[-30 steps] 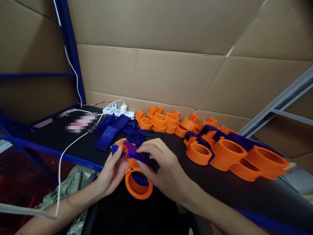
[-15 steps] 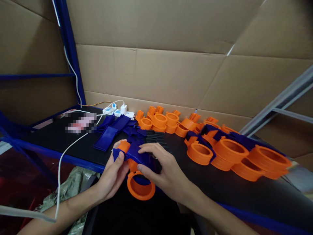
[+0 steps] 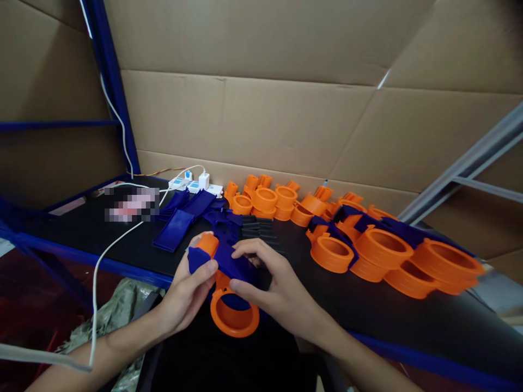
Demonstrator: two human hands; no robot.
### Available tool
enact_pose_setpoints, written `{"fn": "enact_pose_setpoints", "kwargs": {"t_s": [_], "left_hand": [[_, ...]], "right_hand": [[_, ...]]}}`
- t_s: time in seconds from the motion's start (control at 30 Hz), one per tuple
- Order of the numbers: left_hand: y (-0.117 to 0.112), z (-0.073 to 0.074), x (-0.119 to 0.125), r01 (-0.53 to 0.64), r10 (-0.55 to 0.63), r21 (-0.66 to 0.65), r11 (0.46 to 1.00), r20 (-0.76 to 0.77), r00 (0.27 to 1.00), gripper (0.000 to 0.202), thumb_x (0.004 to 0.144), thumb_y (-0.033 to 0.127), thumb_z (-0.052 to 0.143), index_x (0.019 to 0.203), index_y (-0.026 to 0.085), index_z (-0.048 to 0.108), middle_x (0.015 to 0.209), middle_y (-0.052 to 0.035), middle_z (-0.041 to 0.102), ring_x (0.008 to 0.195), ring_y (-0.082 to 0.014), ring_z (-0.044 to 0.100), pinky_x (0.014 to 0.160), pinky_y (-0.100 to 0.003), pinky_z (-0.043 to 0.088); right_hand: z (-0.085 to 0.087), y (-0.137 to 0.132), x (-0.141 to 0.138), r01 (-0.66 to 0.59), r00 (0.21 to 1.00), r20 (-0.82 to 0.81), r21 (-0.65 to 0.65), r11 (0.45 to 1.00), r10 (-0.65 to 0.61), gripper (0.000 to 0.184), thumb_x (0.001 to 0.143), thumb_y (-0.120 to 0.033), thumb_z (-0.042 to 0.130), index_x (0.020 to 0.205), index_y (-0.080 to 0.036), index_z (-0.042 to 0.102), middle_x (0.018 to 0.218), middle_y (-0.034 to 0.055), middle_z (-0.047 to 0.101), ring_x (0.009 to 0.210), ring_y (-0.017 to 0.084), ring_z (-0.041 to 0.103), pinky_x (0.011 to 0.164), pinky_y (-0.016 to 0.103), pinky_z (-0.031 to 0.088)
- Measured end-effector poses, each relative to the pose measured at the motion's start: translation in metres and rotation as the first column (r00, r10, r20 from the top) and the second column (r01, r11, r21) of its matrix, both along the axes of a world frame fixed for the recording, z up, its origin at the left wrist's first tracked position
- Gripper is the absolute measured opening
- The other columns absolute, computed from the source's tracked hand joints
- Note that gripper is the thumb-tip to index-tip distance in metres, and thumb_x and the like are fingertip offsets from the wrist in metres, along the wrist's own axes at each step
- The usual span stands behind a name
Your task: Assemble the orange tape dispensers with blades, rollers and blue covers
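Note:
Both hands hold one orange ring part (image 3: 234, 318) with a dark blue flat piece (image 3: 229, 261) laid across its upper stem. My left hand (image 3: 186, 294) grips the left end, thumb pressed on the blue piece. My right hand (image 3: 272, 286) pinches the blue piece from the right, fingers curled over its top edge. The part hangs just over the near edge of the black table (image 3: 122, 239).
Several orange ring parts (image 3: 379, 247) with blue pieces lie to the right, more orange parts (image 3: 265, 198) at the back. Loose blue plates (image 3: 177, 226) and black pieces (image 3: 257, 226) sit behind my hands. A white power strip (image 3: 198, 185) and cable (image 3: 98, 272) lie left. Cardboard walls surround.
The blue piece has gone from tilted up above the orange part to lying flat against it. My left thumb now presses on it, and both hands sit slightly lower.

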State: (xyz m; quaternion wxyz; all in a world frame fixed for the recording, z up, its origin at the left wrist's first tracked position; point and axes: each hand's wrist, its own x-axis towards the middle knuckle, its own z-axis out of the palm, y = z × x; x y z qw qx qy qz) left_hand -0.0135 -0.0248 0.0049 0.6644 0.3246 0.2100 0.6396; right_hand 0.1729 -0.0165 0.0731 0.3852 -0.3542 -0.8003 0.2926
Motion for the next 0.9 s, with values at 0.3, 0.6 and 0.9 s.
{"fn": "enact_pose_setpoints", "kwargs": {"t_s": [0.3, 0.6, 0.9], "left_hand": [[-0.013, 0.009, -0.012, -0.066, 0.162, 0.274, 0.959, -0.345, 0.925, 0.075, 0.061, 0.014, 0.089, 0.131, 0.025, 0.062, 0.119, -0.0083, 0.068, 0.105, -0.0299, 0.064, 0.092, -0.034, 0.05], [-0.004, 0.004, -0.024, 0.105, 0.118, 0.439, 0.892, -0.452, 0.884, 0.084, 0.053, 0.028, 0.095, 0.129, 0.026, 0.061, 0.121, -0.0088, 0.062, 0.108, -0.0301, 0.06, 0.099, -0.04, 0.045], [-0.01, 0.016, -0.018, 0.201, 0.016, 0.454, 0.868, -0.43, 0.903, 0.079, 0.058, 0.028, 0.095, 0.13, 0.028, 0.061, 0.134, -0.0116, 0.063, 0.12, -0.0338, 0.061, 0.105, -0.045, 0.045]], "right_hand": [[-0.012, 0.007, 0.002, -0.126, 0.898, -0.431, -0.435, 0.892, -0.084, 0.032, 0.071, -0.04, 0.085, 0.086, -0.023, 0.064, 0.082, -0.0002, 0.057, 0.074, 0.013, 0.055, 0.069, 0.024, 0.047], [-0.009, -0.003, 0.005, -0.233, 0.869, -0.49, -0.534, 0.813, -0.074, 0.026, 0.068, -0.029, 0.089, 0.08, -0.017, 0.068, 0.079, -0.0007, 0.06, 0.073, 0.01, 0.051, 0.065, 0.021, 0.04], [-0.016, -0.001, 0.008, -0.257, 0.872, -0.488, -0.534, 0.806, -0.045, 0.025, 0.072, -0.032, 0.087, 0.079, -0.018, 0.068, 0.077, -0.0018, 0.059, 0.071, 0.01, 0.051, 0.064, 0.022, 0.04]]}}
